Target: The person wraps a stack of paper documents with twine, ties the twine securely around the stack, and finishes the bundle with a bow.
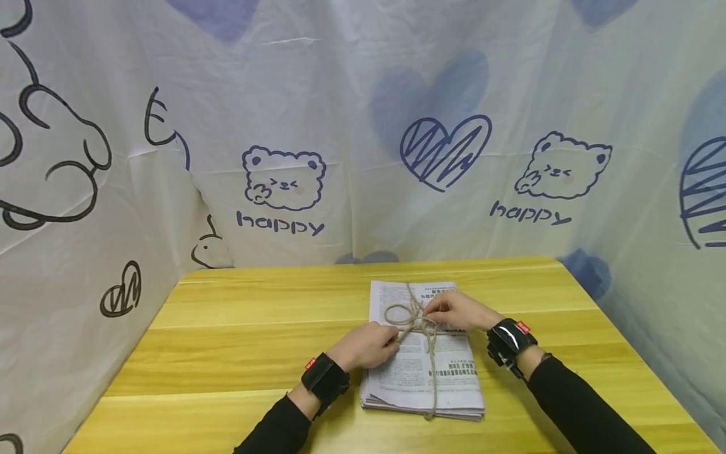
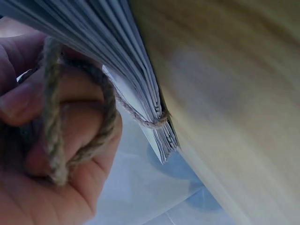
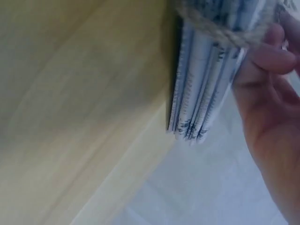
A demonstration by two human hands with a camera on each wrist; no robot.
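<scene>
A stack of folded newspapers (image 1: 397,372) lies on the table, with twine (image 1: 434,378) running round it lengthwise and crosswise. Loops and a knot of the twine sit on top, near the middle. At the left of the knot, my left hand (image 1: 367,345) holds a strand; the left wrist view shows curled fingers (image 2: 70,86) with a twine loop (image 2: 54,117) around them. My right hand (image 1: 457,310) pinches twine at the right of the knot. In the right wrist view, a strand (image 3: 220,33) wraps the stack's edge beside the right hand (image 3: 267,98), whose fingertips are partly cut off.
The yellow wood-grain table (image 1: 249,334) extends on both sides of the stack. Behind it hangs a pale curtain (image 1: 351,126) with hearts and bear drawings, and more cloth closes in the left and right sides. Each wrist wears a black strapped device (image 1: 326,380).
</scene>
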